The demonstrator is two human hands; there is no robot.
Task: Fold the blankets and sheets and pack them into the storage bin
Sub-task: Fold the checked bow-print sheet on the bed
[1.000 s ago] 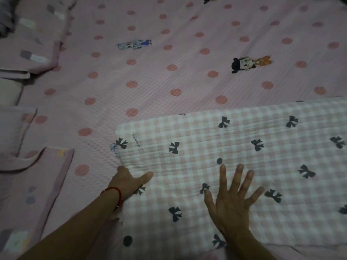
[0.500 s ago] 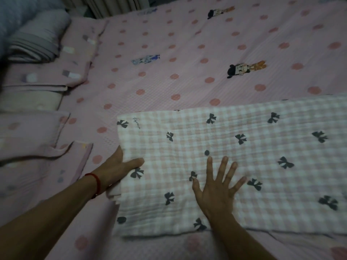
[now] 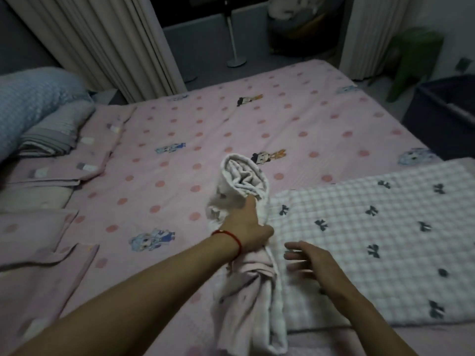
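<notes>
Head view shows a pink bed with dots. A checked blanket with little dark bows lies flat on the near right part of the bed. Its left end is lifted and bunched up into a loose roll.

The left hand holds that lifted end. Its fingers and thumb are wrapped round the cloth, so it is clamped on the blanket. A red string goes round that wrist. The right hand is just above the flat part of the blanket, close beside the roll. Its fingers are spread apart and it holds nothing. It looks blurry.

I think the fold of this blanket is only just begun. Most of it is not yet folded.

On the left side of the bed are some folded pink sheets in flat piles. Near them lie a grey striped roll and a blue fluffy blanket. Those two may need a fold too.

A dark bin stands past the right edge of the bed. I cannot see anything packed in it, so I think all the packing is left to do.

I cannot read any words or labels. The bed only has cartoon pictures on it.
</notes>
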